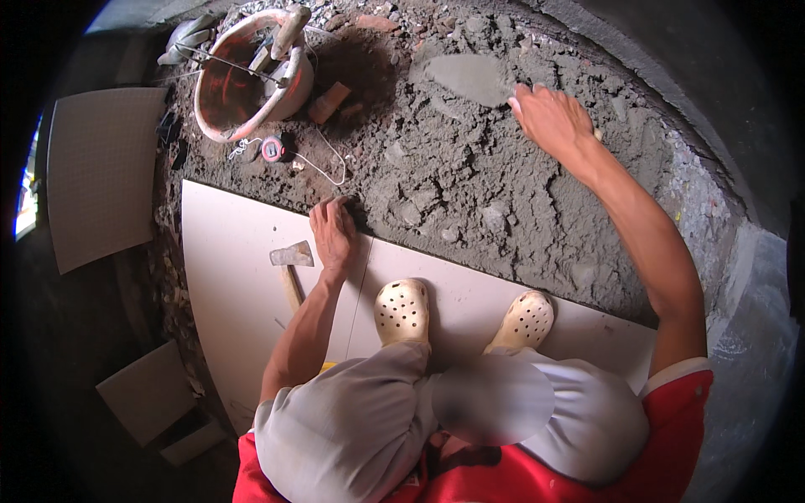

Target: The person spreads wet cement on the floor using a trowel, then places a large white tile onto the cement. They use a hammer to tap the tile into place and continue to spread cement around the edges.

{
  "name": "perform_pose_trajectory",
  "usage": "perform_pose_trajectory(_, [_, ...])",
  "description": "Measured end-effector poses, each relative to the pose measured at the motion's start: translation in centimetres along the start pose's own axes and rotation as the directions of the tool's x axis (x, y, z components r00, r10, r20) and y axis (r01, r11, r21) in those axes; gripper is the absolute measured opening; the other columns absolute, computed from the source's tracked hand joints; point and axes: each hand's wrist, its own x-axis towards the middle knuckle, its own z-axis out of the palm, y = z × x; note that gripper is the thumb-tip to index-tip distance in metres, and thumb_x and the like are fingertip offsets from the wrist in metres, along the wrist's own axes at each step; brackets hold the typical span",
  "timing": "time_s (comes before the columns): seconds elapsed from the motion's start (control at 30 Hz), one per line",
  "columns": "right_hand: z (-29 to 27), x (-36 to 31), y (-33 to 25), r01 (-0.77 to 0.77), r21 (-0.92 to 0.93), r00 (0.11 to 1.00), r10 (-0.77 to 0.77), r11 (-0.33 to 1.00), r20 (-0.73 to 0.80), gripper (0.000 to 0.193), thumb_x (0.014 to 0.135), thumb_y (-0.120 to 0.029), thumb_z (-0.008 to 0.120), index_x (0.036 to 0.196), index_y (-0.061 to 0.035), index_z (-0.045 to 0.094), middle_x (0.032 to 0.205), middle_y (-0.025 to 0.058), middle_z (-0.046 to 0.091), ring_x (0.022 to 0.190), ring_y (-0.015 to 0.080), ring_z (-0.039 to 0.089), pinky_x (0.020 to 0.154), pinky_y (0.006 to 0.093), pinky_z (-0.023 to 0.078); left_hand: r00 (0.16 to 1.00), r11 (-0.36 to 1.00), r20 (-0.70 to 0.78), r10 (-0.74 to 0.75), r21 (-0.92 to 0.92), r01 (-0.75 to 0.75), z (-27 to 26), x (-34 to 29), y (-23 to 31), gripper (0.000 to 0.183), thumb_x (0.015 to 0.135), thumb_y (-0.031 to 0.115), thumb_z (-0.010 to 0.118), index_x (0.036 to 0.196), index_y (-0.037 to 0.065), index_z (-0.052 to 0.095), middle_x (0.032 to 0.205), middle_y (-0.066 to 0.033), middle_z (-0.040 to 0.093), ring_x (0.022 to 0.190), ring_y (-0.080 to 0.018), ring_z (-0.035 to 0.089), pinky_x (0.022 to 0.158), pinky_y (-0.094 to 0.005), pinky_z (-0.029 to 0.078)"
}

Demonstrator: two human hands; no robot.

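My right hand (549,121) reaches out to the far right, closed round a trowel. The trowel's grey blade (471,77) lies flat on the rough wet mortar (478,168), and a bit of its handle shows past my wrist. Close to the far edge of a white floor tile (243,243), my left hand (334,233) rests with bent fingers, nothing visible in it. Beside that hand a hammer (292,254) with a wooden handle lies on the tile. A second white tile (453,277) adjoins the first, under my cream clogs (402,310).
An orange bucket (293,92) with tools across it stands at the back left. By it lie a broken brick piece (329,102) and a small round pink device (272,148) with white string. Loose tiles (105,168) lean at the left. A concrete wall edge (671,92) bounds the right.
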Motion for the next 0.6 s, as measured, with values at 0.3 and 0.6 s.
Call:
perform_pose_trajectory(0.3, [-2.5, 3.2, 2.1, -0.092, 0.041, 0.995, 0.094, 0.995, -0.032, 0.035, 0.109, -0.022, 0.045, 0.096, 0.0055, 0.063, 0.069, 0.0205, 0.065, 0.062, 0.0351, 0.067, 0.058, 0.0482, 0.055, 0.999, 0.999, 0.016, -0.044, 0.028, 0.043, 0.4, -0.1, -0.3, 0.029, 0.093, 0.006, 0.059, 0.121, 0.007, 0.061, 0.117, -0.0166, 0.059, 0.114, -0.0368, 0.053, 0.104, -0.0465, 0.040])
perform_pose_trajectory(0.6, [-0.5, 2.5, 2.9, -0.261, 0.107, 0.963, 0.251, 0.959, 0.098, 0.037, 0.110, -0.021, 0.041, 0.112, 0.0068, 0.064, 0.072, 0.0167, 0.063, 0.063, 0.0286, 0.065, 0.054, 0.0439, 0.057, 1.000, 1.000, -0.005, 0.014, 0.005, -0.014, 0.2, 0.0, 0.0, 0.029, 0.093, 0.005, 0.057, 0.122, 0.008, 0.062, 0.116, -0.0165, 0.060, 0.113, -0.0367, 0.053, 0.103, -0.0467, 0.040])
